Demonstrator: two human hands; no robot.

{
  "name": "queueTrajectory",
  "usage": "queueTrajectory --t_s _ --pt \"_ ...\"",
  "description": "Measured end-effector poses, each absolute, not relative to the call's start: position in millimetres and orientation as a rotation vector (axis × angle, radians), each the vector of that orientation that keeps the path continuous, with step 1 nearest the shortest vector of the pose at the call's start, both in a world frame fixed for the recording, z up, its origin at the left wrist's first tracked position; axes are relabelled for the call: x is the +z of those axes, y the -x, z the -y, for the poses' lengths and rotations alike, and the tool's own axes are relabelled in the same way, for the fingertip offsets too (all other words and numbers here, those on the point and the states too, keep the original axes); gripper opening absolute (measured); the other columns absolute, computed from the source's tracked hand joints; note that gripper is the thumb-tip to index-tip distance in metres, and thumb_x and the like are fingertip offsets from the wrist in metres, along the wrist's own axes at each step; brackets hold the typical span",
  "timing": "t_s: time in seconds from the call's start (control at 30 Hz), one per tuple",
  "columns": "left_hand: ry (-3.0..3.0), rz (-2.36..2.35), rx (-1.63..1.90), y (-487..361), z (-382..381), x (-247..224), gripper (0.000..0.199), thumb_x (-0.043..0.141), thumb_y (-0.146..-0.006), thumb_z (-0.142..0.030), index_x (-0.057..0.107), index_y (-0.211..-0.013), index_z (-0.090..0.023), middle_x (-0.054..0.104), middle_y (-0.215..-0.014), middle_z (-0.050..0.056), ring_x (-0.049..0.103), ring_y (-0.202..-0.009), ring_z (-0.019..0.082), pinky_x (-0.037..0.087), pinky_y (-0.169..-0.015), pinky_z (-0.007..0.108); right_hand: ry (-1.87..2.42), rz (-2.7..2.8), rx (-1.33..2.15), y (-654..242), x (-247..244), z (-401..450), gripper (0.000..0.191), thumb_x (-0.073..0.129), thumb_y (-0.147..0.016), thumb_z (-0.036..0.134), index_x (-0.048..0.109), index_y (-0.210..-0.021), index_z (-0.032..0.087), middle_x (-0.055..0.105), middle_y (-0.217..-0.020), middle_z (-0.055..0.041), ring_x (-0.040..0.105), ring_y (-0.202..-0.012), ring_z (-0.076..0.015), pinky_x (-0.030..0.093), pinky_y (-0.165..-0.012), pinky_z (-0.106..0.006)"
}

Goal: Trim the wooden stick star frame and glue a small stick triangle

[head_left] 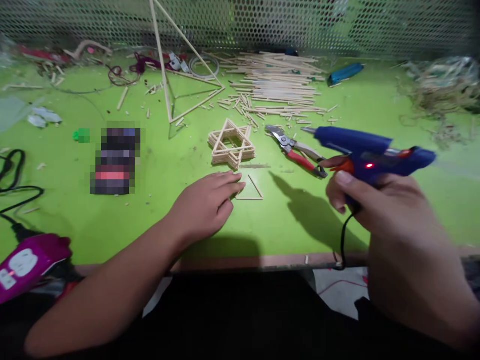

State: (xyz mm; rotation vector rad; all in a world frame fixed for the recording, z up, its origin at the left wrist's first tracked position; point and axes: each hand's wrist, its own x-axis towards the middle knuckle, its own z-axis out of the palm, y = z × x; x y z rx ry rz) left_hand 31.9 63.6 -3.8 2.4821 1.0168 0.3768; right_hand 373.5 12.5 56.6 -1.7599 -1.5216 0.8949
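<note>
My right hand (371, 200) is wrapped round a blue glue gun (356, 142) with an orange trigger and a lit red light, its nozzle pointing left above the table. My left hand (210, 202) lies palm down with its fingers stretched out over the left side of a small triangle of thin sticks (256, 187). Two sides of that triangle show; the fingers cover the rest. Just beyond the fingertips stands a stack of wooden stick stars (232, 145). Pruning shears (296, 152) with red and white handles lie between the stars and the glue gun.
Loose sticks (281, 82) are piled at the back, beside a large stick frame (165, 75) standing up. A teal object (345, 74) lies back right, near tangled fibres (446, 90). A blurred-out dark object (115, 160) and a magenta power strip (35, 262) are left.
</note>
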Motion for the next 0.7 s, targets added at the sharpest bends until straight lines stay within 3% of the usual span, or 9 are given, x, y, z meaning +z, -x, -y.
queueTrajectory --t_s 0.1,0.2,0.27,0.5,0.7 --pt "-2.524 -1.004 0.367 -32 -64 -6 0.05 0.053 -0.103 -0.017 0.075 -0.149 -0.016 0.068 -0.161 0.011 0.065 -0.149 0.034 0.053 -0.129 0.056 1.795 1.631 0.925 -348 40 -20 0.052 0.071 -0.101 0.063 0.071 -0.068 0.024 0.071 -0.071 -0.005 0.068 -0.066 -0.0204 0.055 -0.06 -0.033" --pt "-2.587 -0.976 0.352 -32 -64 -8 0.052 0.057 -0.1 -0.014 0.075 -0.148 -0.016 0.067 -0.162 0.014 0.065 -0.148 0.037 0.054 -0.126 0.06 1.831 1.666 1.014 -332 25 -22 0.048 0.065 -0.103 0.066 0.079 -0.09 0.022 0.073 -0.069 -0.0039 0.069 -0.063 -0.0218 0.057 -0.059 -0.034" --pt "-2.615 -0.933 0.35 -33 -65 -7 0.053 0.059 -0.097 -0.012 0.075 -0.148 -0.015 0.066 -0.162 0.018 0.064 -0.147 0.039 0.055 -0.123 0.062 1.842 1.737 1.04 -330 19 -19 0.049 0.06 -0.106 0.066 0.08 -0.096 0.022 0.074 -0.07 -0.0035 0.071 -0.064 -0.0223 0.057 -0.06 -0.033" --pt "-2.616 -0.933 0.313 -37 -68 -2 0.048 0.061 -0.1 -0.02 0.077 -0.145 -0.015 0.067 -0.158 0.021 0.066 -0.142 0.045 0.058 -0.116 0.068 1.753 1.971 1.105 -335 19 -15 0.046 0.052 -0.111 0.057 0.076 -0.094 0.022 0.076 -0.073 -0.0039 0.069 -0.058 -0.0199 0.052 -0.053 -0.031" --pt "-2.629 -0.971 0.238 -36 -64 0 0.05 0.058 -0.105 -0.023 0.071 -0.152 -0.016 0.064 -0.163 0.016 0.061 -0.147 0.042 0.056 -0.119 0.066 1.591 1.98 1.18 -334 15 -16 0.031 0.061 -0.111 0.04 0.056 -0.084 0.025 0.058 -0.062 0.0051 0.058 -0.05 -0.0126 0.045 -0.051 -0.028"
